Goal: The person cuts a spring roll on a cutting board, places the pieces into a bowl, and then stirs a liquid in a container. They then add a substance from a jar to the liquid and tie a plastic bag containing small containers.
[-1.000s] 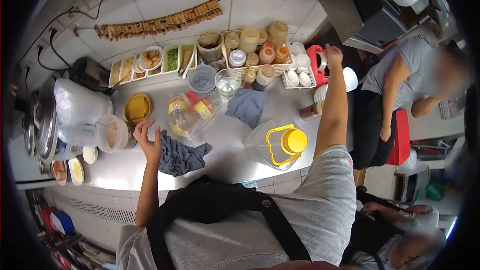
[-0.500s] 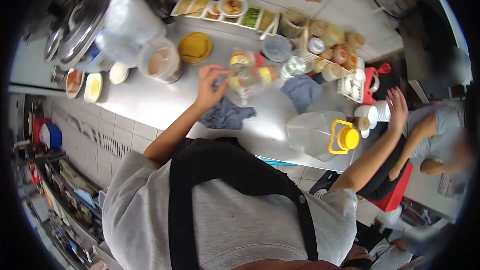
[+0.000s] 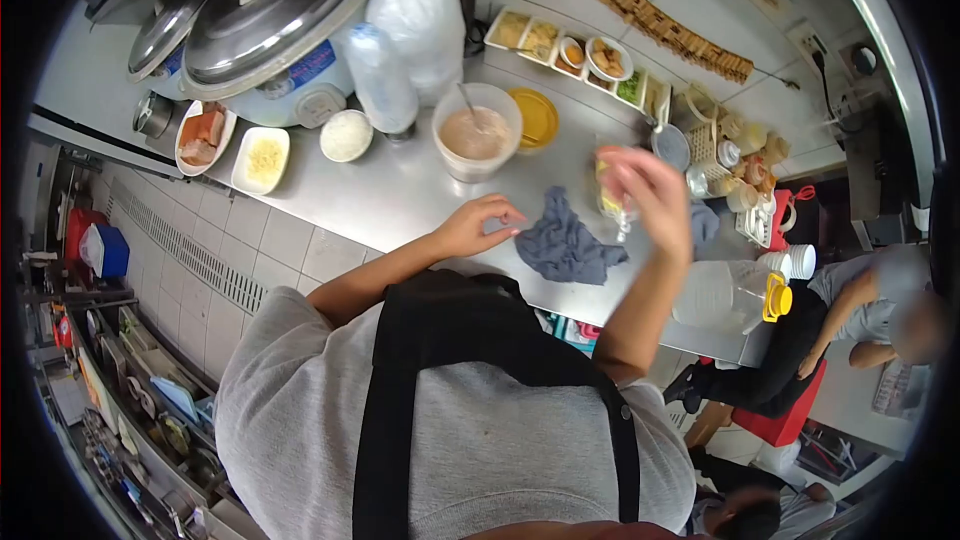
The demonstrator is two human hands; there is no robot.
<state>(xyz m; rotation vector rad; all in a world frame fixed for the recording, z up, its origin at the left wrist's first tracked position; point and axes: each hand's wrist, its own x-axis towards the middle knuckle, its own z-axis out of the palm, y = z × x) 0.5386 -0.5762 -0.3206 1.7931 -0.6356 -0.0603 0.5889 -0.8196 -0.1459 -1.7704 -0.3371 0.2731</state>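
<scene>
My left hand [image 3: 478, 226] is just over the front of the steel counter [image 3: 350, 200], holding nothing. Its thumb and fingers are apart, the tips right at the left edge of a crumpled grey cloth [image 3: 568, 238]. Farther right my right hand [image 3: 650, 195] is raised, its fingers smeared by motion. It overlaps a clear plastic bottle with a yellow label [image 3: 608, 198] and hides part of it. Behind my left hand stands a clear tub [image 3: 475, 162] of pinkish-brown mixture with a spoon in it. A yellow lid [image 3: 532, 118] lies beside the tub.
Dishes of pink meat [image 3: 203, 135], pale shreds [image 3: 264, 160] and white grains [image 3: 347, 135] line the left. Large lidded pots [image 3: 275, 25] and plastic bags [image 3: 415, 15] stand behind. On the right are a big jug [image 3: 720, 295], sauce bottles [image 3: 745, 165] and a seated person [image 3: 850, 305].
The view has turned left. My right hand has swung in from beyond the jug to over the labelled bottle. My left hand has drawn back from that bottle to the cloth's left side.
</scene>
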